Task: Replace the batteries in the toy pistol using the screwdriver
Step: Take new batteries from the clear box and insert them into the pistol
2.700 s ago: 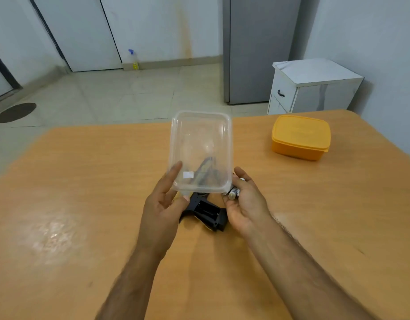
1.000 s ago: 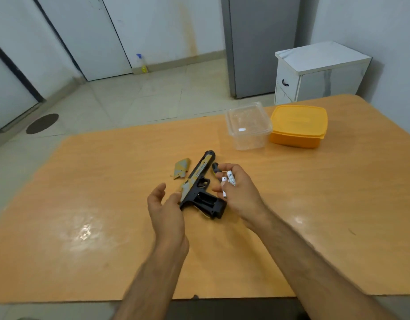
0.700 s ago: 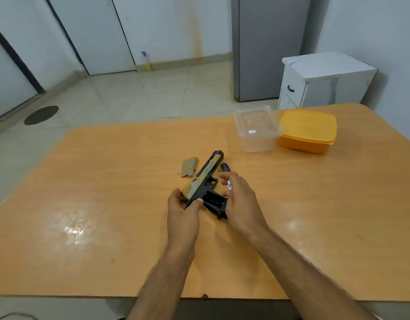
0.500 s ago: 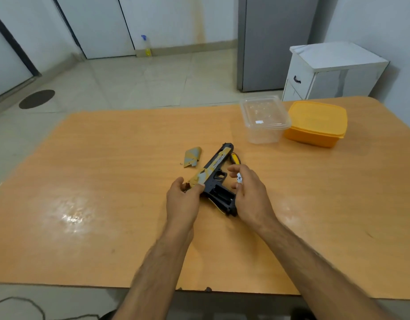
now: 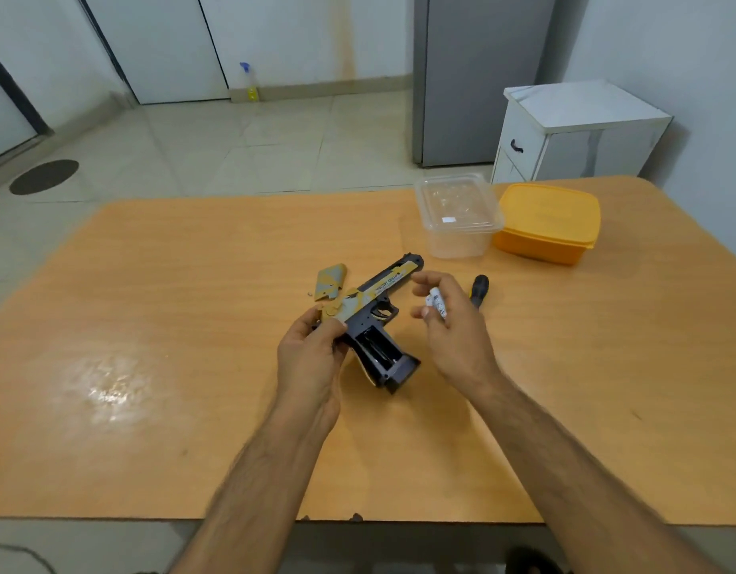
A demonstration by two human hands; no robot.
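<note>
The black and yellow toy pistol lies on its side on the orange table, its grip compartment open and facing up. My left hand pinches the rear of its slide. My right hand hovers just right of the pistol and holds white batteries between fingers and palm. The loose battery cover lies left of the barrel. Behind my right hand, the screwdriver shows its black handle on the table.
A clear plastic box and an orange lidded box stand at the table's far right. A white cabinet and a grey fridge stand beyond the table. The near table edge runs just below my forearms.
The clear box went from my hands to the far right of the table. My left hand took hold of the pistol's rear; my right hand drew slightly away, still holding the batteries.
</note>
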